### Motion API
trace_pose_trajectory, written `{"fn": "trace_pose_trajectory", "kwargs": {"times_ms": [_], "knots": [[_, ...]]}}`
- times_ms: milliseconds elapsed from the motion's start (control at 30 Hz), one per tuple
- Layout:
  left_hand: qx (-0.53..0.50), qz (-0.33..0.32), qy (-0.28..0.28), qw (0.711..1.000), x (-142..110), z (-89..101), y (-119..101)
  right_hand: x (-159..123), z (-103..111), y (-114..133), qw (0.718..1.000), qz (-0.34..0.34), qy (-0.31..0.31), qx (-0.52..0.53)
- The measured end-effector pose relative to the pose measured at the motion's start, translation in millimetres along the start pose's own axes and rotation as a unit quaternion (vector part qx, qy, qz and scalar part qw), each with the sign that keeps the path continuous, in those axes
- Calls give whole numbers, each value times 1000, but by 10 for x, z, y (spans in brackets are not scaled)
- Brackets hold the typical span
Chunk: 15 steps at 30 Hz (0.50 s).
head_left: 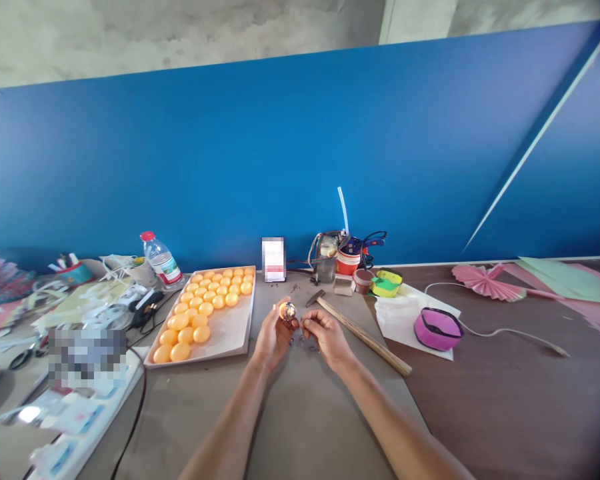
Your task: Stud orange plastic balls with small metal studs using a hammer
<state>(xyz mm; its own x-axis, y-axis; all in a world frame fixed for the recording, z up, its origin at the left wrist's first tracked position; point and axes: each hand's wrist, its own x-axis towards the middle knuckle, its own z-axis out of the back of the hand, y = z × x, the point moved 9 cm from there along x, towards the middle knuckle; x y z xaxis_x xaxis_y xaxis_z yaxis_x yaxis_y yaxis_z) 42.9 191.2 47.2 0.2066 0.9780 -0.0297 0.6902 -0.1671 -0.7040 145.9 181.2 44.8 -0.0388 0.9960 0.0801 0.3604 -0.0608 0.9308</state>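
Note:
In the middle of the desk my left hand is closed around an orange ball that has dark and silvery marks on its right side. Close beside it, my right hand has its thumb and forefinger pinched together; whatever is between them is too small to make out. Tiny dark bits lie on the grey mat under and beyond my hands. A hammer with a wooden handle rests just right of my right hand.
Left of my hands stands a shallow box with many orange balls. A water bottle, scissors and cables are further left. Behind are a phone, a glass jar and an orange cup. Rightward lie a purple pouch and a pink paper fan.

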Motion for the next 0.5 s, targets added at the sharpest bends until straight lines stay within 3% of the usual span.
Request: {"fn": "trace_pose_trajectory", "kwargs": {"times_ms": [267, 500], "knots": [[16, -2, 19, 1000, -15, -32, 12, -3, 24, 56, 999, -17, -17, 42], [27, 2, 34, 999, -16, -37, 51, 0, 23, 74, 1000, 11, -15, -11]]}}
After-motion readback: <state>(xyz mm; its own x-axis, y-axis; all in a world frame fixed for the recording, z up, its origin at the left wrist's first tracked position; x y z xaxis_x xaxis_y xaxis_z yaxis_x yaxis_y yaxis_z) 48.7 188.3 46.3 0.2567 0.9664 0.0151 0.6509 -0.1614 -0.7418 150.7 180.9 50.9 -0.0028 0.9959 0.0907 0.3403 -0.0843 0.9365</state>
